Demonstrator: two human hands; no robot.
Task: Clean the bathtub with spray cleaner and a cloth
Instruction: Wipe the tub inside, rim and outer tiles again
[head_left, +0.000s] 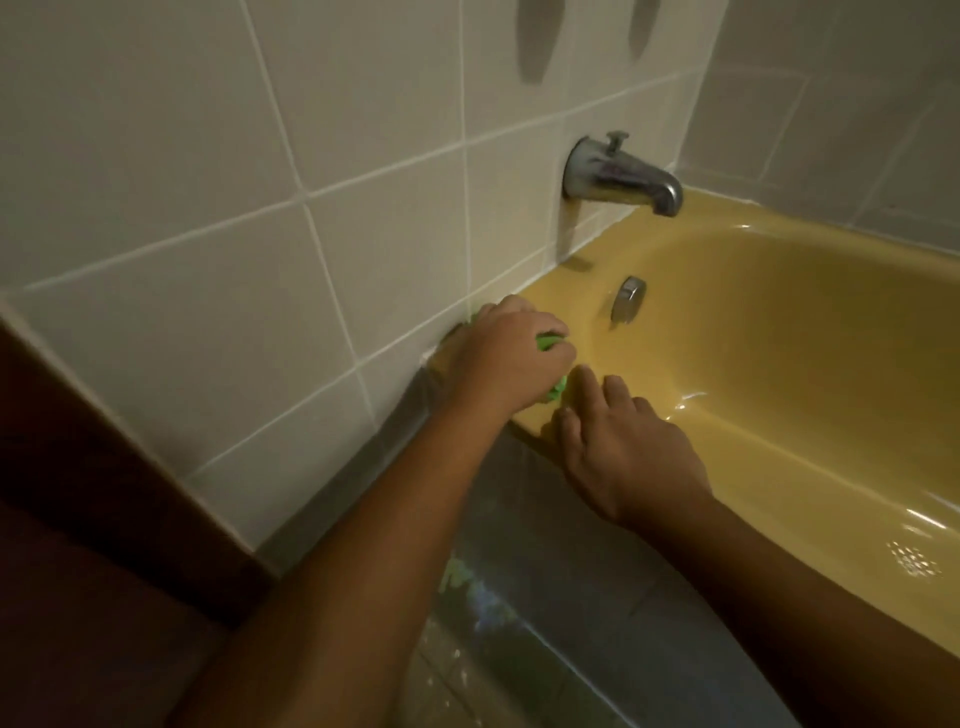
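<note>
1. The green cloth (549, 343) is bunched under the left hand (514, 353) on the near corner of the mustard-yellow bathtub (779, 332), where the flat rim meets the white tiled wall (260, 260). Only two small patches of the cloth show, at the knuckles and below the fingers.
2. From this corner the rim goes two ways. The end ledge runs away and to the right along the wall toward the chrome tub spout (623, 176). The front edge runs back toward the lower right, under the right hand (623, 447). The basin drops away just right of the cloth, with the round overflow plate (627, 299) on its end wall.
3. The left hand is the working one. Its fingers are curled over the cloth, gripping it and pressing it down onto the rim.
4. The right hand holds nothing. It lies flat on the front edge just beside the cloth, fingers straight and slightly spread, fingertips pointing toward the left hand. It looks like a brace.
5. As I judge it, a wipe from here would follow the end ledge toward the spout, since the right hand blocks the front edge.
6. No spray cleaner is in view.
</note>
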